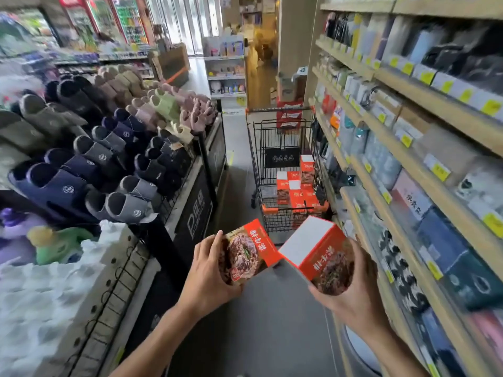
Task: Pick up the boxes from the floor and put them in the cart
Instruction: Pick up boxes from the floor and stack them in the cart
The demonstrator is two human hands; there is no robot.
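Several orange-and-white cardboard boxes point(295, 190) already lie in the black wire shopping cart point(283, 170). The left hand point(209, 278) grips one more orange box point(250, 248), the right hand point(351, 289) another point(318, 248), both well short of the cart.

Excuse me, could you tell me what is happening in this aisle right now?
A person stands in a shop aisle holding one red box in each hand: the left hand grips the left box, the right hand grips the right box. The cart ahead already holds several matching boxes. Slippers fill the left display.
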